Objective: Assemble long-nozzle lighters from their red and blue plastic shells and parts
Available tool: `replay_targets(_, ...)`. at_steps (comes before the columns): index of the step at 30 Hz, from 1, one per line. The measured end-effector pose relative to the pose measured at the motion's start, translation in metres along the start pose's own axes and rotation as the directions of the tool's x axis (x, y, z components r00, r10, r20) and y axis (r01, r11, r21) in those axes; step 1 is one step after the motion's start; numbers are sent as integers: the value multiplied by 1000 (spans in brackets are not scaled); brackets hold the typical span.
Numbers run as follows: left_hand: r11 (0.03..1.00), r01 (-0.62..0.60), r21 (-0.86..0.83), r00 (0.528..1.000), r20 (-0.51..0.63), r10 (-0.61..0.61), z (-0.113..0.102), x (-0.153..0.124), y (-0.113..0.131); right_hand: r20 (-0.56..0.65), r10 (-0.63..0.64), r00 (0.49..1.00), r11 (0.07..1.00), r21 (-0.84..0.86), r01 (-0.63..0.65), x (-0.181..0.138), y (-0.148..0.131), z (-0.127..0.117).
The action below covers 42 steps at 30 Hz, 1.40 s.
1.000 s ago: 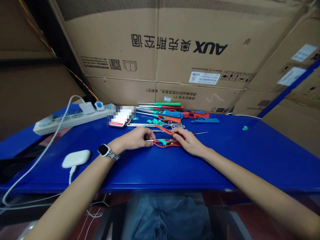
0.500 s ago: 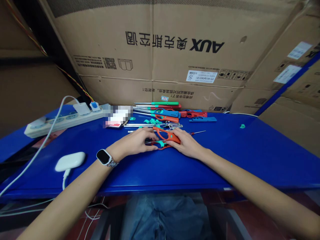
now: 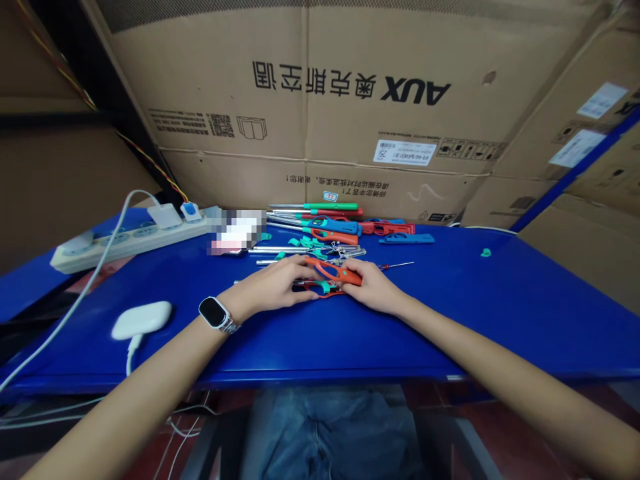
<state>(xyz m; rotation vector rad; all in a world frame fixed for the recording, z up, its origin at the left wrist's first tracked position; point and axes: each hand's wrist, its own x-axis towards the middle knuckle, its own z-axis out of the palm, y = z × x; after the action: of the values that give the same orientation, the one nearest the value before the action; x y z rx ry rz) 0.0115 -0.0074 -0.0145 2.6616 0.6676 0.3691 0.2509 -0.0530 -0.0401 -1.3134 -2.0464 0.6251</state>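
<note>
**A:** Where's the orange shell [image 3: 334,270]?

**B:** Mid-table, a little back from the near edge, lying flat between both hands. Under its near side sits a second orange piece with a teal trigger [image 3: 325,287].

**A:** And the fingers?

**B:** The left hand [image 3: 277,285] has its fingers curled over the shell's left tip, with the thumb tucked beneath. The right hand [image 3: 374,288] is closed round the right end, fingertips pressing on top. Both have hold of it, and neither hand is spread.

**A:** What room is there around it?

**B:** The blue table [image 3: 500,313] lies bare to the right, out to its far corner, apart from a teal bit [image 3: 485,252] well off. The strip between the forearms and the near edge is bare too.

**A:** And behind?

**B:** It's tight there. A pile [image 3: 330,230] of green, blue and orange lighters, metal tubes and teal scraps starts just beyond the knuckles and runs back to the box [image 3: 350,133], which walls off the rear edge. A thin screwdriver [image 3: 397,265] lies just past the right fingers, and a blue piece [image 3: 406,238] lies further back.

**A:** What's on the left side?

**B:** A white charger [image 3: 141,319] sits near the left wrist, beside the watch [image 3: 215,312]. Its cable [image 3: 131,350] drops over the near edge. A power strip [image 3: 125,241] lies along the back-left corner.
</note>
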Motion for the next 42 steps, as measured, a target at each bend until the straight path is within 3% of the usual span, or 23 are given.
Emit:
replay_targets(9,979,-100,180,995,18,99,1,-3,-2,2,56,998,998,27,-57,6,-1,3)
replay_targets(15,1000,-2,30,1000,-31,3,-2,-4,0,40,71,997,988,138,-76,11,-1,7)
replay_targets(18,1000,-11,-29,999,-43,9,-3,-2,-3,39,81,996,984,158,-86,10,1,7)
replay_targets(30,993,119,4,991,-64,-118,5,4,-6,33,119,992,979,161,-123,12,1,8)
replay_targets(34,991,-5,132,995,-94,18,4,-2,-5,25,124,992,979,157,-126,12,1,9)
replay_targets(37,959,-106,263,990,-57,125,3,-8,-2,15,129,992,981,148,-129,12,1,9)
replay_targets(42,912,-146,384,988,16,151,2,-13,5,24,128,992,983,131,-130,12,1,9)
